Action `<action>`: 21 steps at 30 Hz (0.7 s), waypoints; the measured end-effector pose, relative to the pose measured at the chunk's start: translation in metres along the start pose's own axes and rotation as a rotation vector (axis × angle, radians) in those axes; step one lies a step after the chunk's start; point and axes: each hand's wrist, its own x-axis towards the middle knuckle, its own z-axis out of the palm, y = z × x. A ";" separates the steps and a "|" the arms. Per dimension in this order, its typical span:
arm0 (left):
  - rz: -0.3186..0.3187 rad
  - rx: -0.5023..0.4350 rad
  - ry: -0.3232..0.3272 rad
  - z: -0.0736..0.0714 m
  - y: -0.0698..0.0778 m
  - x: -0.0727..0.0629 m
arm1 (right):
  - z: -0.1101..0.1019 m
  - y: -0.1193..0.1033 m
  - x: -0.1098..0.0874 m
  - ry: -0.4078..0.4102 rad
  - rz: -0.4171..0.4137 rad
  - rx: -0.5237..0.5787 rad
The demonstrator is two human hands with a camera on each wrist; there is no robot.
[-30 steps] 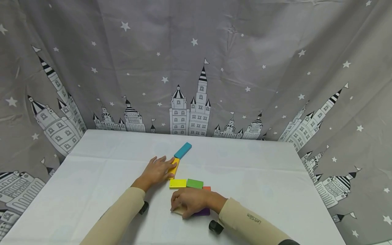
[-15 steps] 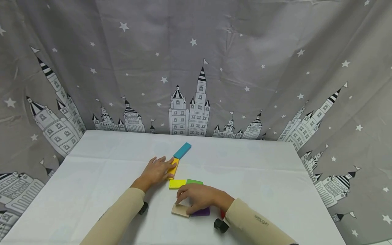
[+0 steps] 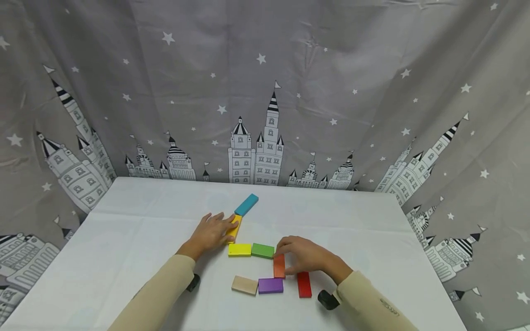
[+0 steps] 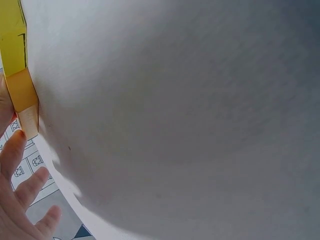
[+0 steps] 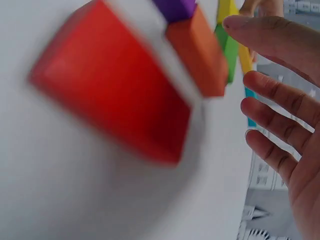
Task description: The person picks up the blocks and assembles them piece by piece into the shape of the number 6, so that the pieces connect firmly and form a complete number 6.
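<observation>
Change vs. 0.5 s ago: R hand (image 3: 304,255) has left the tan, wood-toned flat rect. block (image 3: 244,285) and moved toward the R edge of the white-covered worktop (image 3: 352,230); it is now at the orange-red rect. block (image 3: 279,266). The bright red rect. block (image 3: 304,285), mostly hidden then, is now in full view. L hand (image 3: 209,234) approx. unchanged.

R hand cond.: fingers spread, well apart, nothing held; contact w/ orange-red block cannot be confirmed. L hand cond.: loosely spread, thumb & index resting on the amber rect. block (image 3: 233,230), other fingers free; no firm grip obs.

Layout, mid-worktop: teal-blue rect. block (image 3: 246,205) lies closest to far edge, its near end meeting the amber block's far end. Lemon-yellow rect. block (image 3: 239,250) & green rect. block (image 3: 262,250) lie end to end, approx. parallel to far edge. Orange-red block runs from green's R end toward near edge, meeting the purple rect. block (image 3: 271,285). Tan block lies just L of purple, slightly angled. Red block stands apart, nearest R edge of the set.

Backdrop: grey castle-print curtain (image 3: 323,69) beyond far edge.
</observation>
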 end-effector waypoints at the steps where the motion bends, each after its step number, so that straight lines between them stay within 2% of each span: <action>1: -0.003 -0.004 -0.001 0.000 0.000 0.000 | 0.001 0.003 -0.005 0.005 0.010 0.010; 10: -0.003 0.001 -0.003 0.000 0.001 0.003 | 0.012 0.024 -0.037 0.031 0.063 0.057; 21: -0.001 0.015 -0.005 0.000 0.001 0.002 | 0.029 0.028 -0.060 0.087 0.087 0.091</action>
